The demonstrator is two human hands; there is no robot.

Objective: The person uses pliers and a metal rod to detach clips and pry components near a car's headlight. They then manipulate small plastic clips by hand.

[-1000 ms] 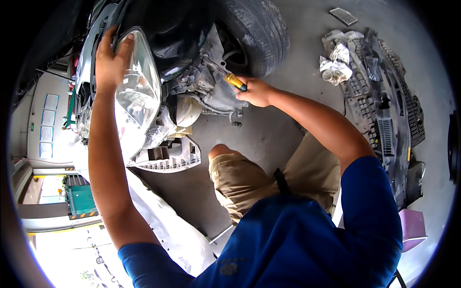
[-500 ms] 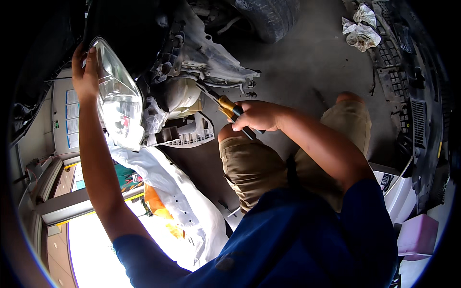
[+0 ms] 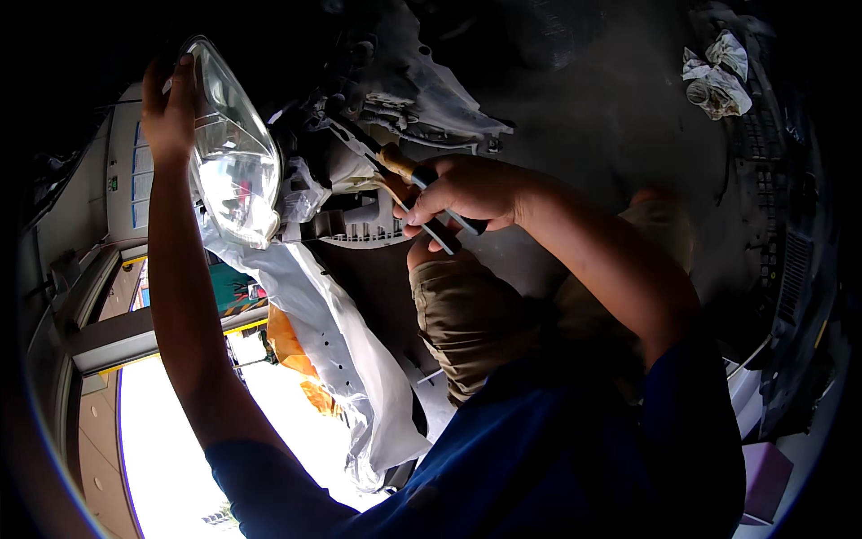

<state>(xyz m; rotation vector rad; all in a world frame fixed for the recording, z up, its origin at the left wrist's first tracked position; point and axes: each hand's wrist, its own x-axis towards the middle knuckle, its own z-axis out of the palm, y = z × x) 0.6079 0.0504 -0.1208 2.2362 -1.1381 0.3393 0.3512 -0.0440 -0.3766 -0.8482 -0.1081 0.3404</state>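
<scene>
My left hand (image 3: 171, 124) reaches up to a clear car headlight (image 3: 237, 157), its fingers hooked over the outer upper edge. The lamp stands tilted at the front corner of a partly stripped car. In my right hand (image 3: 471, 191) is a pair of long-nosed pliers (image 3: 395, 163) with yellow and black handles. The handles stand apart, fingers wrapped about them. The jaws point up and left, toward the dark space beside the headlight and above a pale rounded part (image 3: 350, 169). Whether the tips touch anything is too dark to tell.
A torn grey liner (image 3: 431, 76) and cables hang beyond the pliers. White sheeting (image 3: 337, 337) drapes below the headlight. My bent knee (image 3: 453, 305) is close under my right hand. Crumpled rags (image 3: 721, 79) lie at the far right, near dark car parts (image 3: 790, 260).
My right hand has brought the pliers further up and left, into the space beside the headlight, and their handles are wider apart. My left hand stays on the headlight. The picture has darkened.
</scene>
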